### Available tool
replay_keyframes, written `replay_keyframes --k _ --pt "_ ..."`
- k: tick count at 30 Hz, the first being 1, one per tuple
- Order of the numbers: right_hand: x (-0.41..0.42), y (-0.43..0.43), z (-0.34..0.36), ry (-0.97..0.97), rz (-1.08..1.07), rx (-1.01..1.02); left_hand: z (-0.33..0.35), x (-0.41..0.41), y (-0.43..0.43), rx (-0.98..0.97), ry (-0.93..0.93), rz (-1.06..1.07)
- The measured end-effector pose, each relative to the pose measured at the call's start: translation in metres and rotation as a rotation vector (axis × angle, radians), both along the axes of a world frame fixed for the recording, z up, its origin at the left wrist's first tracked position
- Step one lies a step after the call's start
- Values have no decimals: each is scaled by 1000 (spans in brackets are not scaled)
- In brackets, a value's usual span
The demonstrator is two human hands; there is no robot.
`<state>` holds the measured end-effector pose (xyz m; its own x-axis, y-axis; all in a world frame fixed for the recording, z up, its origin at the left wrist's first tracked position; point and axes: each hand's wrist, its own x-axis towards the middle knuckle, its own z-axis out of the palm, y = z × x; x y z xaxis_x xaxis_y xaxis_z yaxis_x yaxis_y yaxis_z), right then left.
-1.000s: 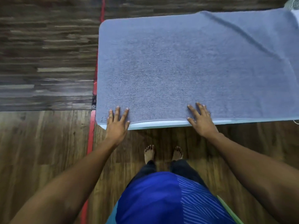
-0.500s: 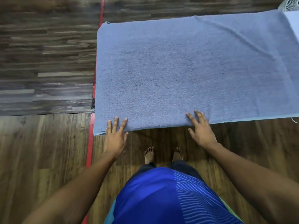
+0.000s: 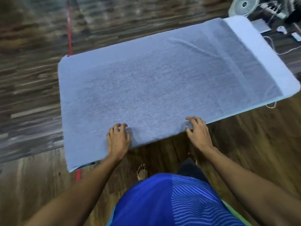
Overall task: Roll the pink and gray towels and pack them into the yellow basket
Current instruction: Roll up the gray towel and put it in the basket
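Note:
The gray towel (image 3: 154, 88) lies spread flat over a light blue tabletop (image 3: 263, 54), covering all but its right end. A long crease crosses the towel near its far right. My left hand (image 3: 118, 139) rests on the towel near its front edge with the fingers curled into the cloth. My right hand (image 3: 197, 132) grips the front edge further right, fingers on top and thumb at the hem. The towel's near left corner (image 3: 73, 167) hangs past the table. No pink towel or yellow basket is in view.
A white fan (image 3: 242, 5), cables and small devices (image 3: 281, 29) lie on the floor at the far right. A red tape line (image 3: 70, 38) runs along the wooden floor on the left. My bare foot (image 3: 142, 172) stands just below the table's front edge.
Both hands went from flat with spread fingers to curled on the towel's front edge. My left hand shifted right. The towel slid toward me, covering the table's front rim.

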<state>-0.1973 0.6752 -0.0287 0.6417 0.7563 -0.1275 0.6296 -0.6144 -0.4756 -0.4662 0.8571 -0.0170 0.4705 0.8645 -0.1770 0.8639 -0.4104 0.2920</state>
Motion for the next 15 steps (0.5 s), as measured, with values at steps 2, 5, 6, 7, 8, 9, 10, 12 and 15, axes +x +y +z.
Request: replay_keyframes --k 2,5,6,7,8,9,10,12,15 --pt "45 -11 2 3 -66 22 2 52 -8 -14 -39 -81" --pt "121 -27 2 -6 -111 38 2 136 -27 -25 -84 -173" --pt "148 -33 2 -14 -116 35 1 165 -34 -31 -95 -192" --pt "175 -38 1 -15 -121 29 1 193 -42 -36 -105 -207" --pt "201 -43 1 -15 -122 18 0 219 -50 -42 -112 -218" --pt "226 -49 0 -16 -109 -2 -2 244 -59 -51 -118 -220" --pt "250 -54 1 -22 -83 -33 -3 267 -69 -64 -121 -216" --pt "295 -66 3 -22 -30 -118 -5 307 -92 -109 -94 -203" --pt "350 -85 4 -25 64 -241 -11 352 -125 -195 -3 -178"
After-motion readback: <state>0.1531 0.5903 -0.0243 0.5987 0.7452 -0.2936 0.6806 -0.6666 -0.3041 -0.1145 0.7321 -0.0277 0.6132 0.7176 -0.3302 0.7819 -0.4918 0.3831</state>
